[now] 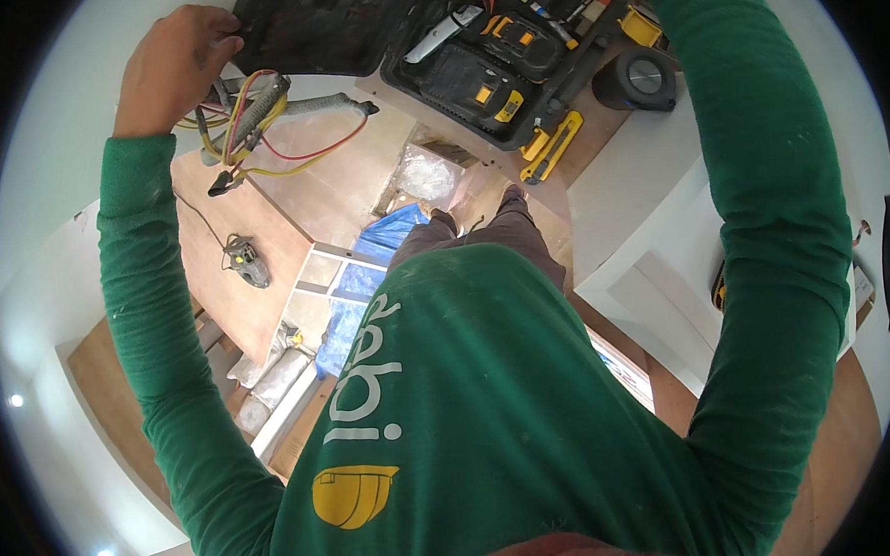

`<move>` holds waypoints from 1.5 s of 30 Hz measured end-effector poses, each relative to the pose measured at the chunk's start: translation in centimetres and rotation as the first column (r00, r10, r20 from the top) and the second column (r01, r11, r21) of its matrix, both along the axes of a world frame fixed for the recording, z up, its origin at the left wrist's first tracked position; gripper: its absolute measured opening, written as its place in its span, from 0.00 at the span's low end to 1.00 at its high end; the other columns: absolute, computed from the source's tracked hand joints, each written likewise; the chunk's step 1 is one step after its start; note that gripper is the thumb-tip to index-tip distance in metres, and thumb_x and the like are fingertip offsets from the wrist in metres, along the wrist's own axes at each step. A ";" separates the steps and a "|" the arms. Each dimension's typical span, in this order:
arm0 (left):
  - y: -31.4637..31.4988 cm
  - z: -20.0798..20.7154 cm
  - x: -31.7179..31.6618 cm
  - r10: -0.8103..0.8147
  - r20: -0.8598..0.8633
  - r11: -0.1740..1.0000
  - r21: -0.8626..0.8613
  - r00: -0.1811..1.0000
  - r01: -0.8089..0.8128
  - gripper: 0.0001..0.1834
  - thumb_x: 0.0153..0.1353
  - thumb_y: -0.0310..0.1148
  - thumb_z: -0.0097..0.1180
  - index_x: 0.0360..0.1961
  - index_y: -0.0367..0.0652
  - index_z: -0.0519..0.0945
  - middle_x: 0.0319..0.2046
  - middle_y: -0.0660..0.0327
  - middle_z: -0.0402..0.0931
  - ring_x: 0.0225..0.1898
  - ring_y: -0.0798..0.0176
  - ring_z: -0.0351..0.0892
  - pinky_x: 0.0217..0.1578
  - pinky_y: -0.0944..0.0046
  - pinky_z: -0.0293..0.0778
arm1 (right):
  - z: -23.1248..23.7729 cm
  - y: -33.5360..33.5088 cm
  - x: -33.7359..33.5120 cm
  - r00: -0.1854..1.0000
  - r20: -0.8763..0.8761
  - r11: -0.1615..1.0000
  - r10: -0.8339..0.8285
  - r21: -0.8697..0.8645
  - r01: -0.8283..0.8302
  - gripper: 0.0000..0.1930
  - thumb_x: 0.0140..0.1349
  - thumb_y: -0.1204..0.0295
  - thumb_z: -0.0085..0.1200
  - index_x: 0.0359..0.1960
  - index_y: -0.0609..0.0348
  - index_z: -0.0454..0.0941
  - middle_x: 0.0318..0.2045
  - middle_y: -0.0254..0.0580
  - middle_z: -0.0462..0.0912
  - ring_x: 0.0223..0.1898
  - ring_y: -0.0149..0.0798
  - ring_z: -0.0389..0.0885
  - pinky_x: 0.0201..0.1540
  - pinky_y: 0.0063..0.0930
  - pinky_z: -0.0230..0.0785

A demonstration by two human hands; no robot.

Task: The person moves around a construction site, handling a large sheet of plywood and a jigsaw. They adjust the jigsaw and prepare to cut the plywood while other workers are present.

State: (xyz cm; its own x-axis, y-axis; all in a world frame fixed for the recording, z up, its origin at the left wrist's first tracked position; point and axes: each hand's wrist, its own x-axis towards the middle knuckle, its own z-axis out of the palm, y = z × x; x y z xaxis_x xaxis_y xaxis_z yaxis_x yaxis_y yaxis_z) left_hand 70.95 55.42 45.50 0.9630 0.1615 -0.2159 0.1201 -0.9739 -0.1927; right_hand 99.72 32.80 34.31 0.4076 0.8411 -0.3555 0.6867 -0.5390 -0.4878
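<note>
My left hand (pixel 176 70) is at the upper left, its fingers closed at the edge of the black lid (pixel 314 33) of an open tool case. In the case tray lie black-and-yellow battery packs (pixel 488 98) and a silver cutter-like tool (pixel 443 35). Some slim tools with coloured handles (pixel 539 15) rest farther back. A yellow utility knife (pixel 553 149) lies at the case's near right corner. Just below my left hand hangs a bundle of red and yellow wires (pixel 263 118) in grey sleeving. My right arm reaches up past the top edge, so that hand is out of sight.
A black round speaker-like cylinder (pixel 634 80) stands right of the case. On a wooden panel (pixel 222 212) at left sits a corded power tool (pixel 246 262). Blue plastic sheeting (pixel 390 236) and a white frame (pixel 313 287) lie below. A white box-like unit (pixel 651 271) is at right.
</note>
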 end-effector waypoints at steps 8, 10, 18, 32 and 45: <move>-0.1 -0.1 -0.2 -0.042 0.056 0.999 0.001 0.998 0.042 0.15 0.62 0.36 0.65 0.46 0.39 0.86 0.39 0.54 0.88 0.38 0.49 0.86 0.42 0.54 0.79 | 1.2 -0.7 -0.6 0.994 0.110 1.000 0.016 0.008 -0.017 0.12 0.60 0.70 0.49 0.28 0.54 0.88 0.24 0.40 0.87 0.26 0.40 0.85 0.31 0.39 0.76; -0.2 -0.1 -0.1 0.049 0.006 0.999 0.002 0.999 -0.049 0.15 0.62 0.36 0.65 0.46 0.39 0.86 0.39 0.53 0.88 0.40 0.48 0.86 0.43 0.53 0.79 | 1.5 -1.0 -0.7 0.992 0.122 1.000 -0.012 0.030 0.009 0.12 0.59 0.69 0.50 0.27 0.54 0.87 0.23 0.40 0.86 0.26 0.41 0.84 0.31 0.41 0.76; -0.8 0.1 0.1 0.006 0.019 1.000 -0.007 1.000 -0.006 0.14 0.62 0.34 0.65 0.45 0.37 0.85 0.39 0.51 0.87 0.39 0.43 0.86 0.43 0.52 0.79 | 0.2 0.3 1.3 0.901 0.396 0.967 0.177 0.102 -0.235 0.11 0.60 0.68 0.54 0.30 0.55 0.90 0.25 0.45 0.88 0.27 0.45 0.86 0.34 0.44 0.78; -1.6 0.6 0.2 0.091 0.023 0.992 -0.094 0.996 -0.088 0.12 0.60 0.29 0.65 0.44 0.35 0.82 0.38 0.49 0.87 0.39 0.44 0.86 0.41 0.52 0.79 | 0.6 0.3 3.9 0.927 0.375 0.998 0.018 0.055 -0.041 0.13 0.62 0.65 0.57 0.32 0.59 0.91 0.34 0.47 0.91 0.36 0.46 0.89 0.42 0.41 0.79; -0.9 0.5 0.2 -0.002 0.001 0.999 -0.042 1.000 0.002 0.12 0.61 0.30 0.64 0.44 0.36 0.81 0.40 0.49 0.87 0.42 0.43 0.85 0.45 0.51 0.79 | 0.3 0.0 3.9 0.863 0.505 0.982 -0.013 0.170 -0.085 0.13 0.56 0.62 0.62 0.30 0.58 0.91 0.33 0.50 0.89 0.36 0.53 0.87 0.43 0.45 0.78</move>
